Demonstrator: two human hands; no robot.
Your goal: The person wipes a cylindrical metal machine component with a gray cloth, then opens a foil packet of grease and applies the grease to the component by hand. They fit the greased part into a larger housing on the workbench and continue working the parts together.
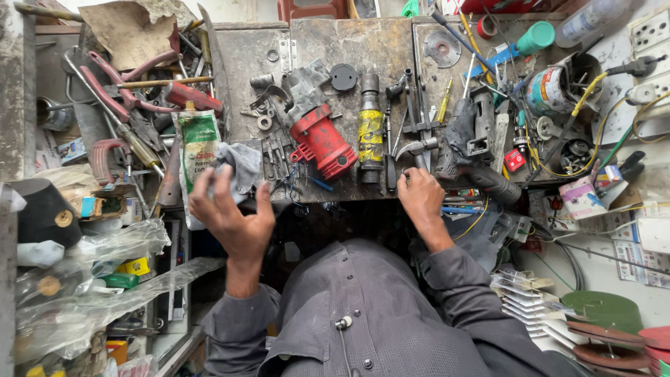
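A dark, grimy metal workbench [391, 42] fills the top of the view, scratched, stained and crowded with tools and parts. The left hand [234, 213] hovers at the bench's front edge with fingers spread wide, gripping nothing; its fingertips are just beside a crumpled grey rag [244, 166] that lies on the bench. The right hand [421, 199] rests curled at the front edge, fingers bent down over small metal tools there; whether it actually grips one I cannot tell. Between the hands lie a red motor housing [322, 143] and a yellow-and-black cylinder [370, 136]. Left of the rag stands a green-and-white pouch [196, 150], and beyond it red-handled pliers [129, 87] lie in a heap. To the right, yellow wires [590, 94] trail towards white wall sockets [652, 31]. Plastic bags [91, 279] lie at lower left, and grinding discs [604, 324] are stacked at lower right.
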